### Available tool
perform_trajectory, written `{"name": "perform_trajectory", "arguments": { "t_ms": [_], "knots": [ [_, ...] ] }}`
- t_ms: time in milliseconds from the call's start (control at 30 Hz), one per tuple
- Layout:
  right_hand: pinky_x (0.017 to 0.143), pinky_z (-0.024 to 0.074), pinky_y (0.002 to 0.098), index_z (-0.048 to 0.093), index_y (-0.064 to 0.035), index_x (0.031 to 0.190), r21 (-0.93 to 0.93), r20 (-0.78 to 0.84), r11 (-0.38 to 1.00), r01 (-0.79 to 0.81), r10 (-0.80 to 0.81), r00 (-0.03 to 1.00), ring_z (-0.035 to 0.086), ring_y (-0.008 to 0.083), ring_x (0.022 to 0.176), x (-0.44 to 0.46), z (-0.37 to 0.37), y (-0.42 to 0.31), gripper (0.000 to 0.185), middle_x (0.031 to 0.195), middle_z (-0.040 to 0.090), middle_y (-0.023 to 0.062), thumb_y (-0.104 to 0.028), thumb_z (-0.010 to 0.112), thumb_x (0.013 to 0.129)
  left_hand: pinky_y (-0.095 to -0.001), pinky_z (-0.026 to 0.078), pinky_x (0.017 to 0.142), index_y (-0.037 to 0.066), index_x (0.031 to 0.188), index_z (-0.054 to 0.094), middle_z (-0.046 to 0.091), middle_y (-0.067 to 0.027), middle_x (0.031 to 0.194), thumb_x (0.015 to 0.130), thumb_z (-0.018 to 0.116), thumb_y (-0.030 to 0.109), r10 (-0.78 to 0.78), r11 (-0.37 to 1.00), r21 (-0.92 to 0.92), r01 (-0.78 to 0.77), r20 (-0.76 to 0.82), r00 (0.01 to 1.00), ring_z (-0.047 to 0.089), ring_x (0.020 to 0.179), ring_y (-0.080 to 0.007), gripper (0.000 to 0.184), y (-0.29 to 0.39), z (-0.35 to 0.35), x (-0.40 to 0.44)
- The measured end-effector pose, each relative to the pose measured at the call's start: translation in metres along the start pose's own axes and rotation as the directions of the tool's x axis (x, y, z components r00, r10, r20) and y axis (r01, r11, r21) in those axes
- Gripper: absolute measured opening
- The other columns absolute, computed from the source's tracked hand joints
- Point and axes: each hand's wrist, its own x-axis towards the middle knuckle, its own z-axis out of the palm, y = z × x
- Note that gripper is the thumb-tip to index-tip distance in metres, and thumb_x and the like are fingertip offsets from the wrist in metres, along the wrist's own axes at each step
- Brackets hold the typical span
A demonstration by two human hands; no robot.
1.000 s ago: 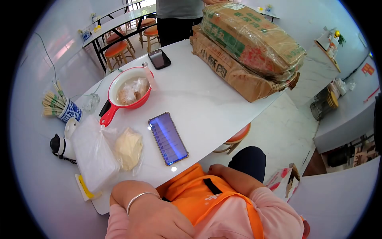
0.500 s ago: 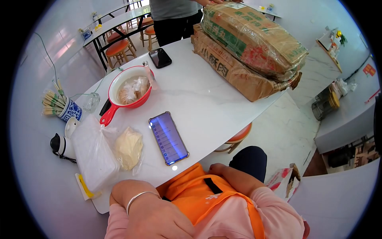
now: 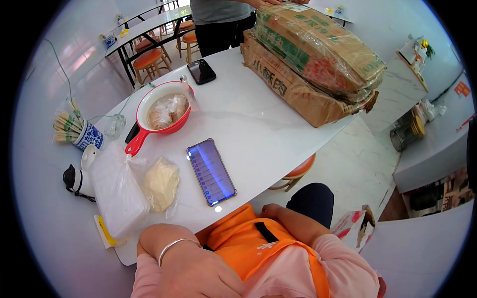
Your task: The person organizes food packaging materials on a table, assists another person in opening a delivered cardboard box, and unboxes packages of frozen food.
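Head view: left hand [image 3: 206, 278] at bottom edge, in front of orange apron [image 3: 248, 238] — fingers bent, tips cut off, can't tell if they grip. Right hand [image 3: 271, 211] by dark trouser leg [image 3: 312, 201], fingers too hidden to tell. Lit phone [image 3: 211, 172] lies face up on the white counter [image 3: 248, 149], near its front edge, closest item to both hands. Clear bag with pale yellow contents [image 3: 161, 186] left of it, touching or just beside white bag [image 3: 118, 193]. Red-handled bowl [image 3: 171, 130] behind, wrapped food in liquid inside. Dark phone [image 3: 201, 72] further back. Stacked taped cartons [image 3: 318, 54] at far right — another person [image 3: 213, 14] stands behind, hand at carton top
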Motion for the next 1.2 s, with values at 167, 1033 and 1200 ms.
{"name": "perform_trajectory", "arguments": {
  "t_ms": [167, 1033, 1200],
  "knots": [
    [0.098, 0.044, 0.0405, 0.066, -0.0066, 0.116, -0.005, -0.009, 1.0, 0.019, -0.019, 1.0, 0.058, 0.0318, 0.113, 0.004, 0.003, 0.004, 0.044, 0.119, 0.064, 0.0166, -0.037, 0.052, 0.088, -0.0391, 0.041, 0.049, 0.002, 0.093, 0.05, 0.053, -0.0233, 0.075, 0.098, 0.037, 0.029, 0.01, 1.0, -0.006, -0.01, -0.002, 1.0, 0.054, 0.057, -0.0329, 0.03, -0.003, -0.001, 0.001],
    [0.097, 0.0444, 0.0406, 0.067, -0.0058, 0.114, -0.017, -0.019, 1.0, 0.024, -0.024, 1.0, 0.059, 0.0324, 0.112, -0.004, -0.001, 0.0, 0.045, 0.118, 0.064, 0.0177, -0.037, 0.05, 0.088, -0.0294, 0.042, 0.045, 0.0, 0.078, 0.065, 0.059, -0.015, 0.074, 0.085, 0.056, 0.058, 0.015, 1.0, 0.012, -0.015, -0.004, 1.0, 0.055, 0.052, -0.0239, 0.058, -0.008, 0.0, 0.005],
    [0.097, 0.0446, 0.0407, 0.067, -0.0059, 0.114, -0.019, -0.03, 1.0, 0.01, -0.011, 0.999, 0.059, 0.0321, 0.111, -0.007, -0.002, -0.003, 0.044, 0.118, 0.064, 0.0175, -0.037, 0.05, 0.088, -0.0312, 0.046, 0.052, 0.017, 0.092, 0.063, 0.059, -0.0081, 0.084, 0.095, 0.051, 0.031, 0.019, 0.994, 0.109, -0.02, 0.007, 1.0, 0.06, 0.067, -0.0241, 0.018, -0.003, 0.001, -0.002]
  ]
}}
